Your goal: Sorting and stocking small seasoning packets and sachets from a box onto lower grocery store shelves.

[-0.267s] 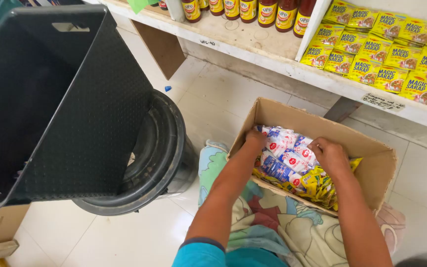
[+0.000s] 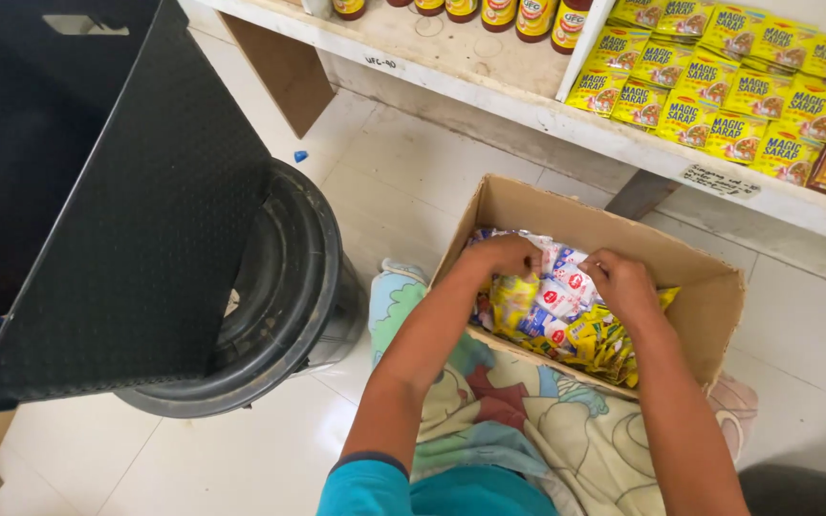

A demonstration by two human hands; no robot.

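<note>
Both hands have shifted slightly deeper among the sachets since a moment ago, the left hand (image 2: 507, 256) now curled over the far end of the heap and the right hand (image 2: 625, 285) drawn in beside it, which suggests the person is gathering packets rather than merely sorting through them. The left fingers (image 2: 528, 265) are bent and closed on a strip of white-and-blue sachets (image 2: 558, 287); the right fingers (image 2: 602, 274) are bent down into the same bundle, though whether they actually pinch a packet cannot be told from this angle. The sachets lie inside one open cardboard box (image 2: 709, 306), mixed with yellow sachets (image 2: 590, 339) that fill its near side; too many overlap to count, perhaps a dozen or more of each colour. The box rests on a patterned cloth (image 2: 509, 420) spread over the person's lap. To the left stands one round black bin (image 2: 279, 315), with one black plastic crate (image 2: 117, 210) tilted above it. Beyond the box, a pale shelf (image 2: 489, 76) carries about six sauce bottles (image 2: 535, 19) along the top edge of the view and rows of yellow seasoning packets (image 2: 719, 86), roughly fifteen showing. One small blue cap (image 2: 300, 156) lies on the tiled floor (image 2: 403, 162).
</note>
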